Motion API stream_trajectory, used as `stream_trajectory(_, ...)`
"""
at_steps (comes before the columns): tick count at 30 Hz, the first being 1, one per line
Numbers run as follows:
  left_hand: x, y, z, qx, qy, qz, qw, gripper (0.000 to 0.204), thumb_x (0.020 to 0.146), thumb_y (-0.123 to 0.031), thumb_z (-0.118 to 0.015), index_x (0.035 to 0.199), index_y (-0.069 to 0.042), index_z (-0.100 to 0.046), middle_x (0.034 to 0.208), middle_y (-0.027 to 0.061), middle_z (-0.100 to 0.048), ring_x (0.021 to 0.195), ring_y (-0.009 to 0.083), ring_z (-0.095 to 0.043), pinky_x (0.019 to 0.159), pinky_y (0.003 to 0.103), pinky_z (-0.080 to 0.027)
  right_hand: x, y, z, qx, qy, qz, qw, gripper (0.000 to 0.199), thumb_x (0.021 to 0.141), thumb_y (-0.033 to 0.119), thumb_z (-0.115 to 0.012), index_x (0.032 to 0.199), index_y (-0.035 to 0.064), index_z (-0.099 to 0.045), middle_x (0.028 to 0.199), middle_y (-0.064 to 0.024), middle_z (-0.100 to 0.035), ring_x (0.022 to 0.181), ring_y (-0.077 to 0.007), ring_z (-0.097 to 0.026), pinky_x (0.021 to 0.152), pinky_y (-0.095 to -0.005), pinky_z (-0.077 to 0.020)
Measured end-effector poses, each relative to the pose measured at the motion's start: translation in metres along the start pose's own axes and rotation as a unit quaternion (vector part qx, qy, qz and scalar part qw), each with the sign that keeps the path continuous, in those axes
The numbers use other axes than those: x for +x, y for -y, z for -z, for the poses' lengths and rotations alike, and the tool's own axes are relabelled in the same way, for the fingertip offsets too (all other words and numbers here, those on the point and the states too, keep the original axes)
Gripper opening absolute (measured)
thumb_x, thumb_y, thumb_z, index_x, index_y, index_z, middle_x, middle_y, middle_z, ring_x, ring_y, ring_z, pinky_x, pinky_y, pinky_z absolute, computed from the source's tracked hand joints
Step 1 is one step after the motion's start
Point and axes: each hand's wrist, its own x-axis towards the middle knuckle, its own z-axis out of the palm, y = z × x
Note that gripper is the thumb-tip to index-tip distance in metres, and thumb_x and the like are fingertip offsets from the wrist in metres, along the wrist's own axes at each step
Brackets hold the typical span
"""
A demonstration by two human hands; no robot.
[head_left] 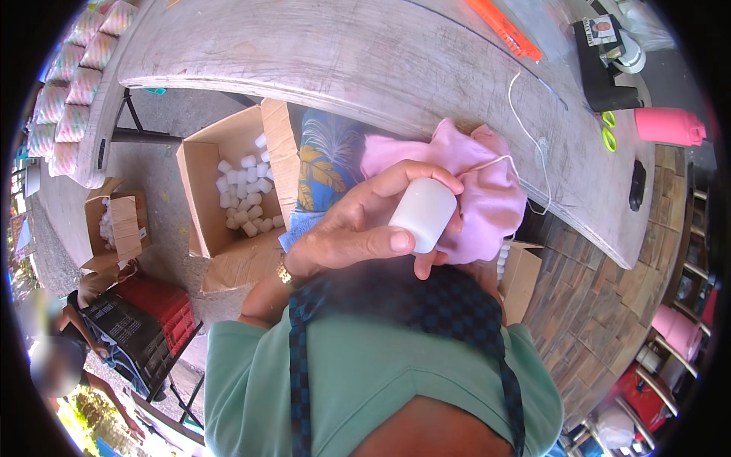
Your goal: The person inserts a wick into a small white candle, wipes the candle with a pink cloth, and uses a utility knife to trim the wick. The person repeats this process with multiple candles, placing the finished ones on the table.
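My left hand (343, 221) grips a smooth white cylinder (424, 215) with rounded edges, tilted between thumb and fingers. A gold-coloured band (284, 273) circles that wrist. Beyond the cylinder a bunched pink cloth (480, 183) lies over my lap by the table's near edge. Only a bit of my right forearm (484, 276) shows at the cloth's lower side; the right hand's fingers are hidden. An open cardboard box (204, 183) on my left holds several similar white cylinders (245, 186). Blue patterned fabric (327, 164) lies between box and cloth.
Ahead stretches a worn grey table (304, 53), with a white cord (516, 114), green-handled scissors (608, 131), an orange tool (506, 30) and a pink bottle (670, 126). Another box (521, 282) stands at my right. Wrapped pastel packs (72, 122) fill the far left. A person stands lower left near crates (137, 320).
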Motion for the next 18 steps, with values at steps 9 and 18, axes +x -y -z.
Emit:
stream_trajectory(9, 0.003, 0.012, 0.012, -0.136, 0.022, 0.003, 0.99, 0.068, 0.09, -0.043, -0.061, 0.139, -0.006, -0.033, 0.108, 0.0156, -0.056, 0.073, 0.0203, -0.062, 0.085, 0.037, -0.052, -0.013, 0.003, 0.014, -0.023, -0.017, -0.002, 1.0, 0.029, 0.088, 0.018, -0.063, 0.107, -0.0016, -0.054, 0.083, -0.0113, -0.061, 0.059, -0.0204, -0.06, 0.049, -0.0303, -0.0498)
stream_trajectory(18, 0.013, 0.021, 0.014, -0.232, 0.043, -0.021, 0.972, 0.068, 0.091, -0.049, -0.057, 0.139, -0.008, -0.031, 0.107, 0.0167, -0.054, 0.075, 0.0201, -0.064, 0.093, 0.042, -0.05, -0.001, 0.0, 0.003, -0.003, -0.029, 0.009, 1.0, 0.029, 0.088, 0.018, -0.063, 0.107, -0.0017, -0.054, 0.082, -0.0112, -0.061, 0.058, -0.0202, -0.06, 0.048, -0.0302, -0.0496)
